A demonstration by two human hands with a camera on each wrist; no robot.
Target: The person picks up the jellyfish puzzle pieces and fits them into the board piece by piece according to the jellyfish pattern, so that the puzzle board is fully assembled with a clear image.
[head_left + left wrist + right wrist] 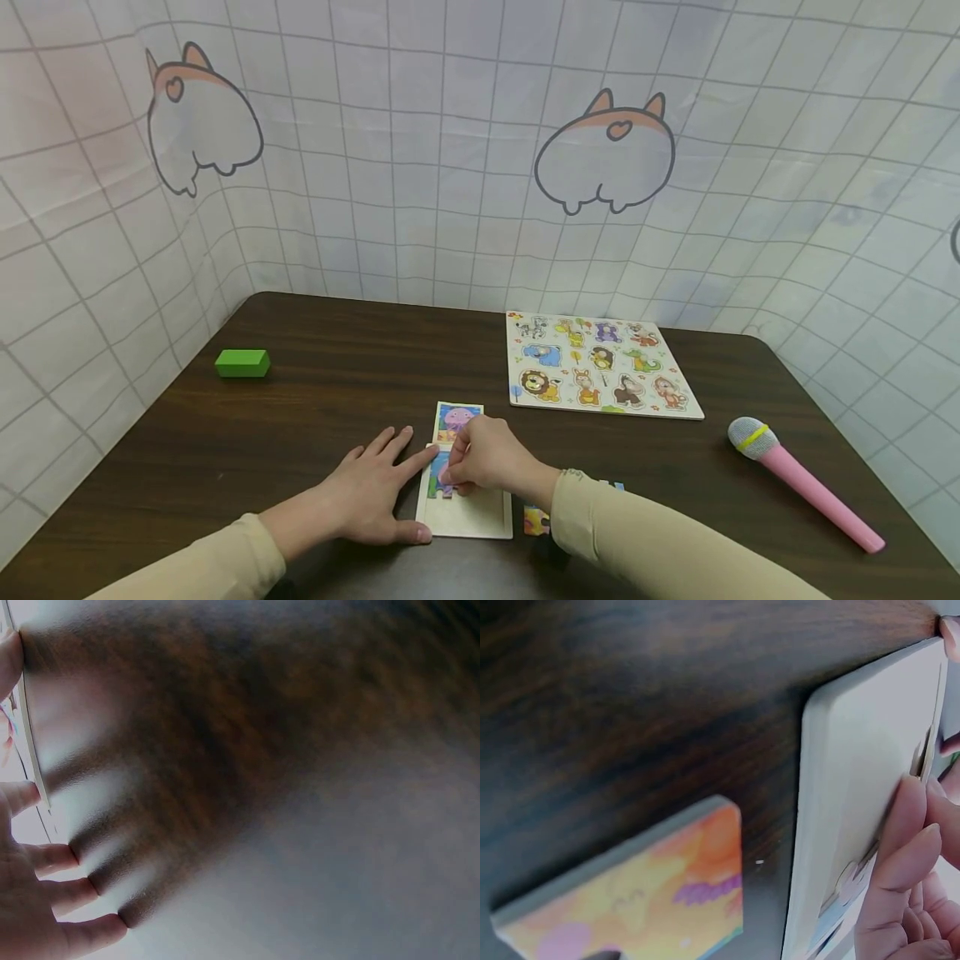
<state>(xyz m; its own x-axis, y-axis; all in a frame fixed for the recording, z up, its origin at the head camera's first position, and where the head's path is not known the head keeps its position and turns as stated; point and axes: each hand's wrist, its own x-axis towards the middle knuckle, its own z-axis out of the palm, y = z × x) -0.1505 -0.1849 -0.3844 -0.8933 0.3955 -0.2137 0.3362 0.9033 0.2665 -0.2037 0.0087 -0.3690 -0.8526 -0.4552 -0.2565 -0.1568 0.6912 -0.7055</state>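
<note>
A small pale puzzle tray (472, 521) lies on the table with picture pieces (437, 483) in its upper left part. A card with a pink cartoon sea animal (457, 414) lies just beyond it. My left hand (371, 487) is spread on the table, its thumb and index fingertips at the tray's left edge. My right hand (487, 454) is over the tray, thumb and fingers pinching a puzzle piece mostly hidden by them. In the right wrist view, its fingers (904, 825) touch the tray's inside. A loose orange-yellow puzzle piece (652, 892) lies beside the tray.
A white animal puzzle board (600, 367) lies at the back right. The pink toy microphone (813, 492) is on the far right, and a green block (242, 363) on the left. Another loose piece (618, 486) peeks from behind the right sleeve. A grid-patterned curtain (420, 167) surrounds the table.
</note>
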